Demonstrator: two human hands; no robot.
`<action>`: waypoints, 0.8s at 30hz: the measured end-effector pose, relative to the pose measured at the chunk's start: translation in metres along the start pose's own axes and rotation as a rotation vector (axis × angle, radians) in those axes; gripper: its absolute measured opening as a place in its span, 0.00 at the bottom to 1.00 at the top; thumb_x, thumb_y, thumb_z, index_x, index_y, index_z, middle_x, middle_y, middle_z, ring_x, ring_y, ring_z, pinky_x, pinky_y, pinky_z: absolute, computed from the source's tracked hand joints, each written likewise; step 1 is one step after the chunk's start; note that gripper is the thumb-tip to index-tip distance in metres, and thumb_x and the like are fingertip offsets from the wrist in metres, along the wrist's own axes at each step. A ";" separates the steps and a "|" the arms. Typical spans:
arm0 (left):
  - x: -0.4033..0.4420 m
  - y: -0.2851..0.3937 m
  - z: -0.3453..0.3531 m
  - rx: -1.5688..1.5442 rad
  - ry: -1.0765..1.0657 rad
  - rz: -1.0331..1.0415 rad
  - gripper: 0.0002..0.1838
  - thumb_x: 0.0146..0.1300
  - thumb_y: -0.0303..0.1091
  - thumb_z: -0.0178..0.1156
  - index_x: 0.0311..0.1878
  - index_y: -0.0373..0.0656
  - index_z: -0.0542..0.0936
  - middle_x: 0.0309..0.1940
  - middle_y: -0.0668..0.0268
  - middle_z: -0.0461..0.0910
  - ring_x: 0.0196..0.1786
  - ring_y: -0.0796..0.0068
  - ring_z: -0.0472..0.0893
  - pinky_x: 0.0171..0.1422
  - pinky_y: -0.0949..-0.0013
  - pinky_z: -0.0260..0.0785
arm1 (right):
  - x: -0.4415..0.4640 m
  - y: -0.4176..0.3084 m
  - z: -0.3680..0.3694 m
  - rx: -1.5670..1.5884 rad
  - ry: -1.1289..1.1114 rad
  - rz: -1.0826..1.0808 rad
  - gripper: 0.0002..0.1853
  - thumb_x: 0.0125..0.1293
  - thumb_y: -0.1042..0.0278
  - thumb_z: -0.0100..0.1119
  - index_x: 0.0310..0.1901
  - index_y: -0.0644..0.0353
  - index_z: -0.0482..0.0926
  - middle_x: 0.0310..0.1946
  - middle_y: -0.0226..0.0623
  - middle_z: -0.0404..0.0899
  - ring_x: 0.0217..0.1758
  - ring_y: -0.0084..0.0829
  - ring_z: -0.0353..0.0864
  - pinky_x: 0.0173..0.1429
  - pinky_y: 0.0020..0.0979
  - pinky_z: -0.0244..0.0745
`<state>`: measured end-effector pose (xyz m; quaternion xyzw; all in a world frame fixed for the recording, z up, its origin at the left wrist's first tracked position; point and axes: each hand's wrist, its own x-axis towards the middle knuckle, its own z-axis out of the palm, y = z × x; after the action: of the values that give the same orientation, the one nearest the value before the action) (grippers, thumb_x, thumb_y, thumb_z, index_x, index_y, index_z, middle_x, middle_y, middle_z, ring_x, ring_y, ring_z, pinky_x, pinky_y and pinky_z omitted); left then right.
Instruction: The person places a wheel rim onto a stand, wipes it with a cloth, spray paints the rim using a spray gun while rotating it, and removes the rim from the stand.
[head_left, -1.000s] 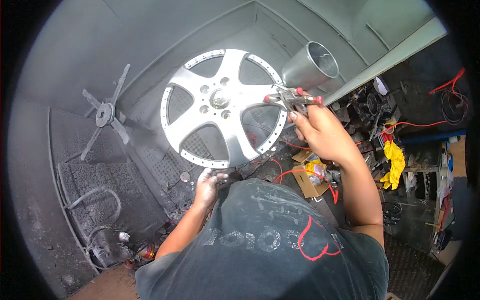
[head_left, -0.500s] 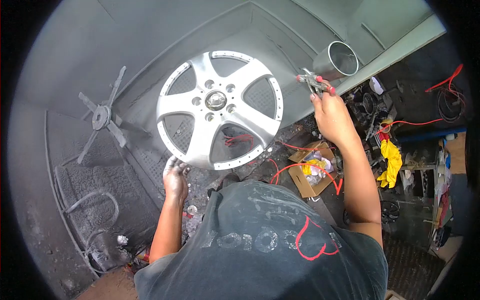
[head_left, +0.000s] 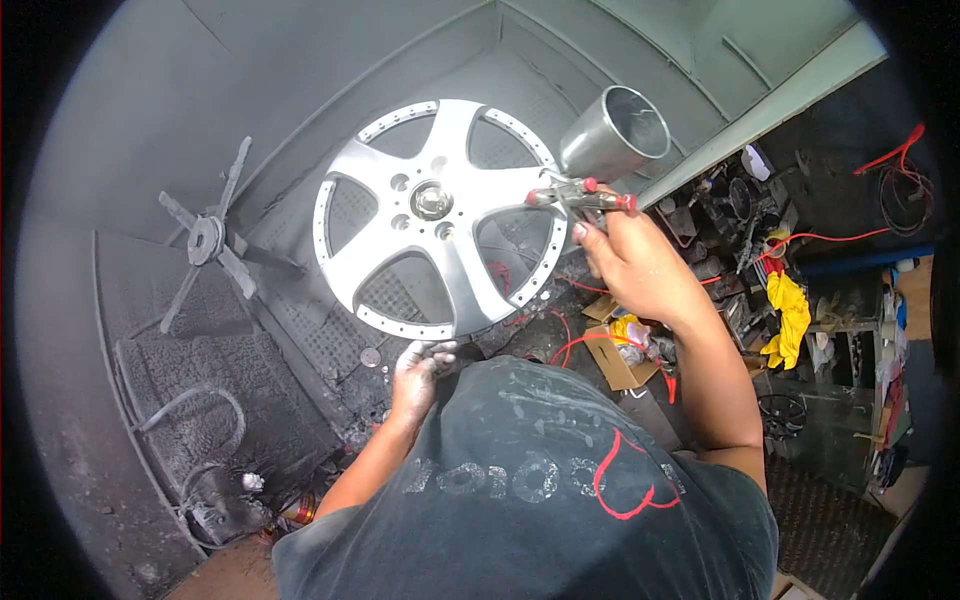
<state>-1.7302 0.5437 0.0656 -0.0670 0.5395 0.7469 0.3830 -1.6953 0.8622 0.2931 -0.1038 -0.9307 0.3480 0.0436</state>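
A silver five-spoke alloy wheel (head_left: 470,275) with a small domed piece at its hub is in front of me, face up. At its near edge is my left hand (head_left: 420,372), grey with dust or paint, its fingers curled against the rim. My right hand (head_left: 640,258) is closed around a spray gun (head_left: 582,197) with red knobs. The gun's metal cup (head_left: 600,140) tilts over the wheel's right side. Part of the gun's grip is hidden by my fingers.
A grey booth wall (head_left: 330,50) stands behind the wheel. To the left is a four-armed stand (head_left: 206,240). A cardboard box (head_left: 618,362), a red hose (head_left: 672,385), a yellow cloth (head_left: 788,320) and cluttered shelving (head_left: 850,350) lie on the right.
The wheel has turned counterclockwise, and my left hand has moved right along its near edge. My right hand has brought the spray gun left and slightly down, over the wheel's right edge.
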 end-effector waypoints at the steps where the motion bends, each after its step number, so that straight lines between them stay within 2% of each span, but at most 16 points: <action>1: 0.000 0.003 -0.001 0.009 0.064 0.013 0.23 0.56 0.15 0.45 0.55 0.36 0.77 0.46 0.62 0.82 0.41 0.77 0.80 0.46 0.72 0.75 | 0.002 -0.005 0.001 0.129 -0.066 0.048 0.15 0.73 0.69 0.53 0.32 0.76 0.74 0.36 0.64 0.78 0.39 0.63 0.79 0.45 0.52 0.73; 3: -0.002 0.013 -0.003 -0.018 0.088 0.021 0.22 0.57 0.15 0.46 0.53 0.37 0.78 0.43 0.64 0.82 0.40 0.78 0.79 0.44 0.74 0.74 | 0.009 -0.005 0.004 0.093 -0.096 0.103 0.16 0.73 0.69 0.53 0.31 0.76 0.74 0.34 0.64 0.78 0.38 0.62 0.78 0.43 0.52 0.72; 5: -0.002 0.025 -0.009 0.057 0.140 0.033 0.20 0.58 0.15 0.47 0.52 0.38 0.79 0.40 0.66 0.82 0.39 0.78 0.79 0.45 0.74 0.72 | 0.016 0.003 0.009 -0.081 0.008 -0.005 0.16 0.73 0.68 0.52 0.32 0.76 0.75 0.34 0.64 0.78 0.38 0.62 0.79 0.43 0.52 0.73; 6: 0.002 0.025 -0.014 0.097 0.182 0.087 0.21 0.54 0.15 0.45 0.50 0.34 0.78 0.37 0.64 0.80 0.36 0.77 0.78 0.43 0.74 0.70 | 0.019 0.010 0.013 -0.080 0.086 -0.056 0.16 0.73 0.68 0.52 0.32 0.75 0.76 0.34 0.65 0.78 0.39 0.63 0.79 0.44 0.53 0.73; 9: 0.009 0.038 -0.033 0.077 0.225 0.137 0.20 0.52 0.15 0.45 0.47 0.35 0.78 0.36 0.65 0.80 0.36 0.77 0.77 0.42 0.74 0.69 | 0.026 0.027 0.012 -0.162 0.194 -0.071 0.16 0.73 0.68 0.53 0.32 0.75 0.76 0.35 0.65 0.79 0.41 0.64 0.79 0.46 0.54 0.73; 11: 0.014 0.049 -0.045 0.042 0.265 0.151 0.20 0.54 0.15 0.44 0.49 0.36 0.76 0.37 0.65 0.79 0.37 0.77 0.77 0.41 0.75 0.68 | 0.023 0.039 0.006 -0.184 0.211 -0.055 0.16 0.73 0.68 0.53 0.32 0.75 0.77 0.36 0.64 0.79 0.41 0.64 0.79 0.47 0.55 0.74; 13: 0.016 0.059 -0.051 -0.052 0.309 0.206 0.19 0.59 0.16 0.44 0.52 0.38 0.75 0.40 0.66 0.79 0.39 0.78 0.77 0.44 0.75 0.68 | 0.018 0.047 0.000 -0.261 0.268 -0.027 0.12 0.73 0.69 0.52 0.39 0.72 0.77 0.38 0.64 0.79 0.43 0.64 0.79 0.49 0.55 0.74; 14: 0.015 0.063 -0.047 -0.115 0.357 0.239 0.18 0.62 0.17 0.45 0.54 0.40 0.75 0.42 0.68 0.79 0.41 0.78 0.77 0.47 0.74 0.67 | 0.014 0.045 -0.004 -0.234 0.320 -0.097 0.10 0.73 0.72 0.51 0.49 0.70 0.75 0.41 0.64 0.79 0.46 0.64 0.78 0.50 0.54 0.74; 15: 0.014 0.069 -0.042 -0.164 0.410 0.250 0.18 0.64 0.18 0.46 0.56 0.41 0.74 0.43 0.69 0.78 0.41 0.78 0.77 0.48 0.73 0.68 | 0.012 0.051 -0.005 -0.234 0.318 -0.097 0.10 0.73 0.72 0.51 0.49 0.70 0.75 0.41 0.64 0.79 0.46 0.64 0.78 0.50 0.54 0.74; 17: 0.015 0.069 -0.045 -0.218 0.413 0.276 0.21 0.59 0.15 0.45 0.56 0.38 0.72 0.45 0.64 0.78 0.39 0.76 0.78 0.44 0.72 0.70 | 0.008 0.062 -0.006 -0.274 0.289 0.068 0.14 0.72 0.73 0.51 0.56 0.67 0.72 0.42 0.65 0.79 0.47 0.65 0.78 0.50 0.55 0.73; 18: 0.015 0.064 -0.045 -0.185 0.397 0.252 0.20 0.59 0.16 0.44 0.54 0.38 0.73 0.44 0.64 0.78 0.39 0.76 0.78 0.44 0.72 0.70 | 0.005 0.061 -0.006 -0.268 0.282 0.056 0.14 0.72 0.73 0.51 0.57 0.68 0.70 0.41 0.66 0.79 0.47 0.65 0.78 0.49 0.55 0.73; 20: 0.015 0.042 -0.047 -0.128 0.298 0.177 0.19 0.57 0.16 0.44 0.50 0.40 0.76 0.42 0.63 0.79 0.39 0.75 0.78 0.43 0.72 0.70 | 0.001 0.058 -0.004 -0.265 0.252 0.064 0.12 0.72 0.72 0.51 0.53 0.70 0.72 0.40 0.66 0.79 0.46 0.65 0.78 0.49 0.55 0.73; 22: 0.006 0.028 -0.031 -0.019 0.173 -0.002 0.19 0.55 0.15 0.45 0.49 0.39 0.76 0.44 0.62 0.81 0.38 0.75 0.79 0.43 0.73 0.71 | -0.003 0.051 0.000 -0.258 0.220 0.071 0.11 0.72 0.72 0.52 0.49 0.71 0.74 0.39 0.66 0.79 0.45 0.65 0.78 0.48 0.55 0.73; 23: -0.002 0.025 -0.014 -0.017 0.143 -0.098 0.20 0.55 0.15 0.46 0.51 0.37 0.76 0.45 0.61 0.81 0.37 0.75 0.79 0.43 0.73 0.71 | -0.006 0.044 0.002 -0.246 0.172 0.067 0.10 0.72 0.71 0.52 0.43 0.73 0.75 0.38 0.66 0.79 0.44 0.65 0.78 0.48 0.54 0.73; 24: -0.005 0.020 -0.002 -0.032 0.088 -0.096 0.22 0.55 0.14 0.45 0.52 0.37 0.76 0.45 0.61 0.81 0.37 0.76 0.79 0.43 0.73 0.72 | -0.008 0.038 0.005 -0.234 0.125 0.064 0.12 0.72 0.70 0.53 0.36 0.74 0.76 0.38 0.66 0.79 0.43 0.65 0.78 0.47 0.54 0.73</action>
<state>-1.7405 0.5368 0.0821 -0.1316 0.5399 0.7327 0.3930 -1.6824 0.8859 0.2643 -0.1595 -0.9566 0.2312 0.0779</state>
